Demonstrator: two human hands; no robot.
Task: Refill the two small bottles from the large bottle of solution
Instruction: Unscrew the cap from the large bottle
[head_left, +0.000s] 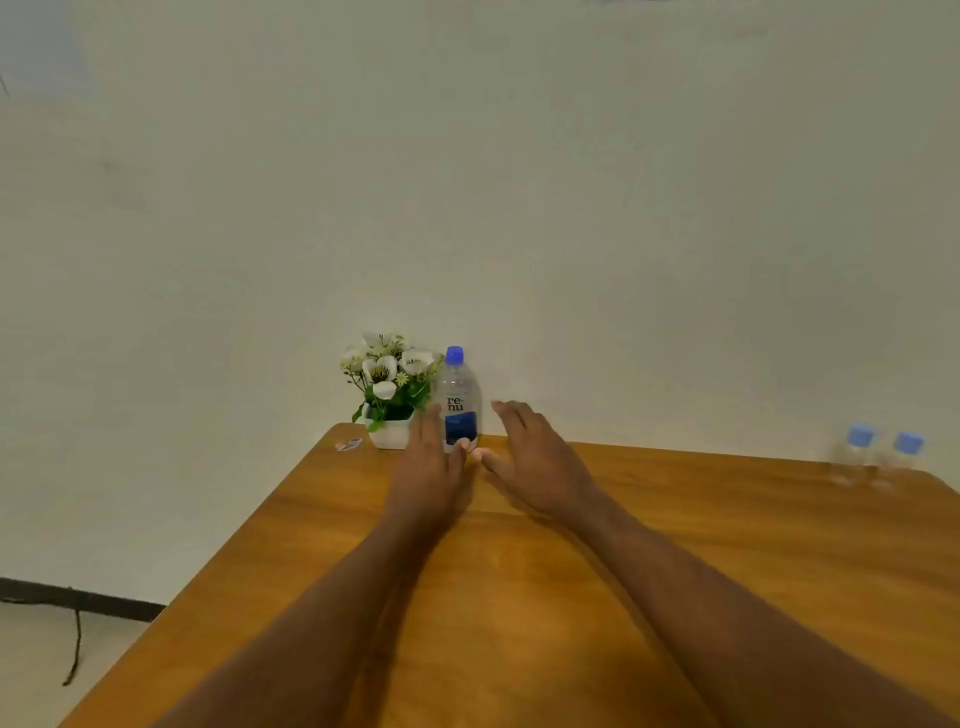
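The large bottle (459, 400) stands upright between both open, empty hands, left hand (432, 457) and right hand (530, 457).

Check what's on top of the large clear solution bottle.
A blue screw cap sits on the large clear solution bottle, closed. The left hand covers the bottle's lower left edge.

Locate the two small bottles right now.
In the head view the two small bottles stand side by side near the table's far right edge, well right of the large bottle and both hands.
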